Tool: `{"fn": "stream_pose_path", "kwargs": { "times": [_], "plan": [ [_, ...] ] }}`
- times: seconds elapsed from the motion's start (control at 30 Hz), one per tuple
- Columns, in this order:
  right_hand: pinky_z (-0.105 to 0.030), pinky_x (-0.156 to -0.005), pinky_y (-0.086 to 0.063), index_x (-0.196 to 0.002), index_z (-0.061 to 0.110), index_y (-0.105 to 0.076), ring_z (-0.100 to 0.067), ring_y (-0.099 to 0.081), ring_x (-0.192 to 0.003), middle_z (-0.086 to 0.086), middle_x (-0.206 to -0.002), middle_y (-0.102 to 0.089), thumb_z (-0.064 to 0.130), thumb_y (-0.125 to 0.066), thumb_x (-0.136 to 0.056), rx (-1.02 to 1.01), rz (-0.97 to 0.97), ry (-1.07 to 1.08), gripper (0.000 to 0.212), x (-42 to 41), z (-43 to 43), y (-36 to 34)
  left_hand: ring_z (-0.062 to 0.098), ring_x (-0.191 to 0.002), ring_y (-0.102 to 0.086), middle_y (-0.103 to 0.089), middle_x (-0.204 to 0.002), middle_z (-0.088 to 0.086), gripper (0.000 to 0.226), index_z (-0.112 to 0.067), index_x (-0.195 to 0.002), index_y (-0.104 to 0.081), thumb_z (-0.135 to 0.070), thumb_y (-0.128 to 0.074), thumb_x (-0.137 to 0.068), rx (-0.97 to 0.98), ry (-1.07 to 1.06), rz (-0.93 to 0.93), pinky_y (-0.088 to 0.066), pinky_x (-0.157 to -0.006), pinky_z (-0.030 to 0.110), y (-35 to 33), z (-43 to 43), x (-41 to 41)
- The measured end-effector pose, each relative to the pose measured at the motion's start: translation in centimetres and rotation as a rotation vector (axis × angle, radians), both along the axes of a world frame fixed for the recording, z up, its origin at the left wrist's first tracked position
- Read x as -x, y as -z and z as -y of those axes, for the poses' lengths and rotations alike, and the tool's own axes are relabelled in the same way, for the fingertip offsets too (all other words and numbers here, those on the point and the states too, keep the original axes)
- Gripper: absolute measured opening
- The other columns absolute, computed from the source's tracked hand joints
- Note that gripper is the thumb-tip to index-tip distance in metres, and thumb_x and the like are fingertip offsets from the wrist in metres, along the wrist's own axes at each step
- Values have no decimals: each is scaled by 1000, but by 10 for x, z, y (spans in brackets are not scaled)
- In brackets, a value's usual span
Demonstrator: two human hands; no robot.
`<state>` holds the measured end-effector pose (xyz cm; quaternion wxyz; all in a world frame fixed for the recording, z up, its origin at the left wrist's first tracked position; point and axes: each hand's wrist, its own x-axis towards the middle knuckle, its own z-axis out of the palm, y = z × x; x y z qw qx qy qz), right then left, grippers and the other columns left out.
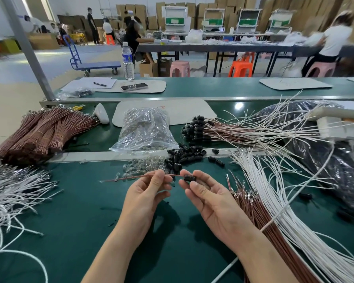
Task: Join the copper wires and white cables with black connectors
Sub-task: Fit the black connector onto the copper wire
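Head view showed both hands held just over the dark green worktop (80, 211). The left hand (149, 193) had its grip pinched on a thin copper-coloured wire (135, 177) that trailed off to the left. The right hand (204, 193) had its grip clamped on a small black cylindrical connector (189, 178) at that wire's right end.

At near right lay a loose sheaf of copper wires with metal tips (251, 203), beside a fan of white cables (284, 201). At near left lay a tangle of white cables (12, 188).

Just beyond the hands sat a heap of loose black connectors (182, 156), with a scatter of small clear parts (143, 166) to its left. Farther off were a crumpled clear plastic bag (145, 129), banded bundles of copper wire (39, 133) at far left, and a sheaf of joined wires capped with black connectors (196, 127) to the right.
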<state>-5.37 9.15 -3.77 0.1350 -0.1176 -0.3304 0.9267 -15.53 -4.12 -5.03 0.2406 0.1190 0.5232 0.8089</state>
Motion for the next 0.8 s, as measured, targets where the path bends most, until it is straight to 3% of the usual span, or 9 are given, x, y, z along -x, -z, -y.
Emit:
{"fn": "stream_pose_path", "kwargs": {
  "times": [0.17,0.4,0.63,0.8],
  "plan": [
    [-22,-70,-60,-115,2,-57,-27,-73,-103,-18,-121,-71,-4,-64,-79,19,-13,-5,37,0,-2,0,10,-71,-67,-76,-89,6,17,-23,-73,-78,-35,-69,-80,9,9,-11,-57,-68,23,-1,0,-1],
    [-23,-71,-61,-116,1,-57,-29,-73,-104,-19,-122,-70,-5,-64,-79,45,-19,-15,38,-1,-2,1,12,-71,-69,-76,-90,7,12,-20,-85,-76,-29,-70,-79,-22,-1,-4,-58,-65,23,-2,2,-1],
    [-23,-73,-60,-112,3,-60,-23,-74,-99,-15,-120,-72,-3,-66,-79,-47,-12,-31,34,2,1,4,13,-79,-71,-77,-93,5,16,-32,-91,-80,-37,-73,-78,45,7,-149,-55,-67,21,1,0,-7],
    [-25,-76,-60,-112,4,-61,-22,-74,-99,-14,-120,-72,-1,-68,-79,-94,-10,-30,34,4,1,9,13,-76,-69,-76,-89,7,17,-26,-89,-80,-36,-71,-80,64,-33,-143,-56,-65,22,0,-4,-10]
  ]
}}
